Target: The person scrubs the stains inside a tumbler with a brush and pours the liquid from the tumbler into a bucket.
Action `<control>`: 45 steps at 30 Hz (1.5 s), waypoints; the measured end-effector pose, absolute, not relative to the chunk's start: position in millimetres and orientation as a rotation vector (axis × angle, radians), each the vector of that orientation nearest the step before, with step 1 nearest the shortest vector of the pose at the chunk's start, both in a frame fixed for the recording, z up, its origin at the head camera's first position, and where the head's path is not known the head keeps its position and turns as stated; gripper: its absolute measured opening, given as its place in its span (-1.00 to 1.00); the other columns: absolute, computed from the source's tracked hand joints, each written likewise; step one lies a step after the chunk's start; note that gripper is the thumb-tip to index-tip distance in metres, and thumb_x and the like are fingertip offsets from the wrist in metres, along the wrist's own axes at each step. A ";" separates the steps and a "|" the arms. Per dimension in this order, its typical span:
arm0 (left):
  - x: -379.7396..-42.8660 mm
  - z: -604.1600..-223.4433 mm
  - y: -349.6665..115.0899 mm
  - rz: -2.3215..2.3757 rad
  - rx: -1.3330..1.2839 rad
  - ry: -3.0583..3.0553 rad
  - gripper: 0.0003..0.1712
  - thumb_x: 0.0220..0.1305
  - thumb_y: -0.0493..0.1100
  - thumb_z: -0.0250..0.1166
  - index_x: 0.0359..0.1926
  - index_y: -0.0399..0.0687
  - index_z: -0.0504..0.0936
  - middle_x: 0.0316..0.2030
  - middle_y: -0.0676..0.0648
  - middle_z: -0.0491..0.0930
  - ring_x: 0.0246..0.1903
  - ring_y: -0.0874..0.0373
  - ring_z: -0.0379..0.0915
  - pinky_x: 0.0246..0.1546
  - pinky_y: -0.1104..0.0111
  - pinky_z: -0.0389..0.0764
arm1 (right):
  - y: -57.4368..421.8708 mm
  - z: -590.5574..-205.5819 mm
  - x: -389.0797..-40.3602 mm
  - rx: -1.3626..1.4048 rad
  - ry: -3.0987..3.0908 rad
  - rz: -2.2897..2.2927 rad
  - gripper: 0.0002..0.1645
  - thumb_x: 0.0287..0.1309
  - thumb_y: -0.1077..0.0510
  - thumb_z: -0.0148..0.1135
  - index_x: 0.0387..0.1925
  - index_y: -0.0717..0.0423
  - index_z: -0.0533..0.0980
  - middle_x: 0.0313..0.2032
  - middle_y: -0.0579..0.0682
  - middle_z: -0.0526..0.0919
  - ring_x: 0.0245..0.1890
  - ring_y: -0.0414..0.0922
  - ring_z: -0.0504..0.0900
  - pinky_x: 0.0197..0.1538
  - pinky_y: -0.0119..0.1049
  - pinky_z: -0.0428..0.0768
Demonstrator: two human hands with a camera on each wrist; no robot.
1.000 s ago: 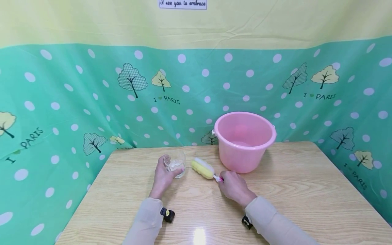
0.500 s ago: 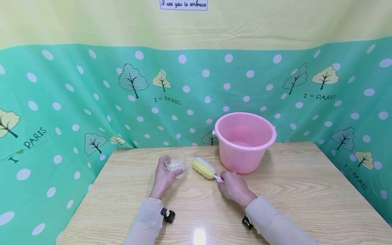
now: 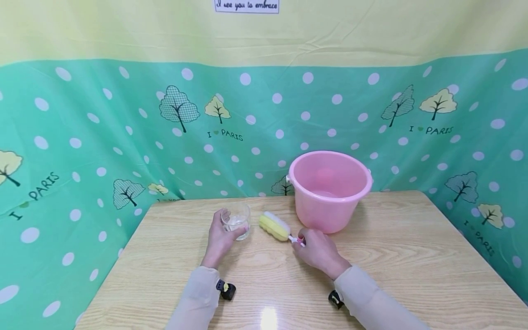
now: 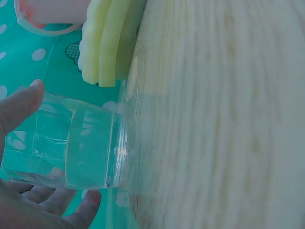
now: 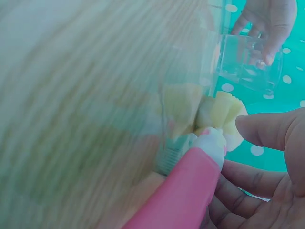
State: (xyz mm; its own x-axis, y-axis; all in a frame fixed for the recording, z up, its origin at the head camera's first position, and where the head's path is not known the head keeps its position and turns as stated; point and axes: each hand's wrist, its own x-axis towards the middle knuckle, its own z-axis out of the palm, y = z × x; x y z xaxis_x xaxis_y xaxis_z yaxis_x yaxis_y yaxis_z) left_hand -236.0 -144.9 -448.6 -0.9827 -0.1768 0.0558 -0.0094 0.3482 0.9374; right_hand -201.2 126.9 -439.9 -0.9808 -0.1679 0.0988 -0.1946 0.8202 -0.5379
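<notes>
Drinking glass (image 3: pixel 235 224): we find it upright on the wooden surface (image 3: pixel 264 275), left of centre; its walls are clear with bright glints near the base, and we cannot tell whether it holds liquid.
Pink bucket (image 3: pixel 323 213): it stands upright toward the back right, mouth upward, in front of the green dotted curtain (image 3: pixel 264 110); inside, we note a redder round patch.
Sponge brush (image 3: pixel 274 227): it lies on the surface between the glass and the bucket, yellow and white sponge toward the glass, pink handle (image 5: pixel 186 186) toward the right hand (image 3: pixel 317 251).
Left arm (image 3: pixel 194 298): it reaches forward from the near edge in a pale sleeve, a black device at the wrist.
Right arm (image 3: pixel 373 298): it slants inward from the lower right, similarly fitted, the hand in front of the bucket.
Left hand (image 3: pixel 220 240): we observe it curved round the glass, thumb on one side, fingers on the other.
Right hand: we record it loosely spread at the pink handle, thumb standing apart from it, fingers just beside; whether they touch it we cannot tell.
</notes>
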 end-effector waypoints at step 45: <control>-236.2 -449.7 -143.9 -1.676 0.186 -2.467 0.08 -0.08 -0.14 0.55 0.39 -0.11 0.10 0.30 -0.19 0.29 0.32 -0.13 0.14 0.33 0.06 0.18 | 161.6 -403.5 -193.8 0.310 -2.758 1.158 -0.89 0.14 0.14 0.30 -0.41 0.10 0.55 -0.55 -0.06 0.51 -0.58 -0.17 0.44 -0.44 -0.31 0.51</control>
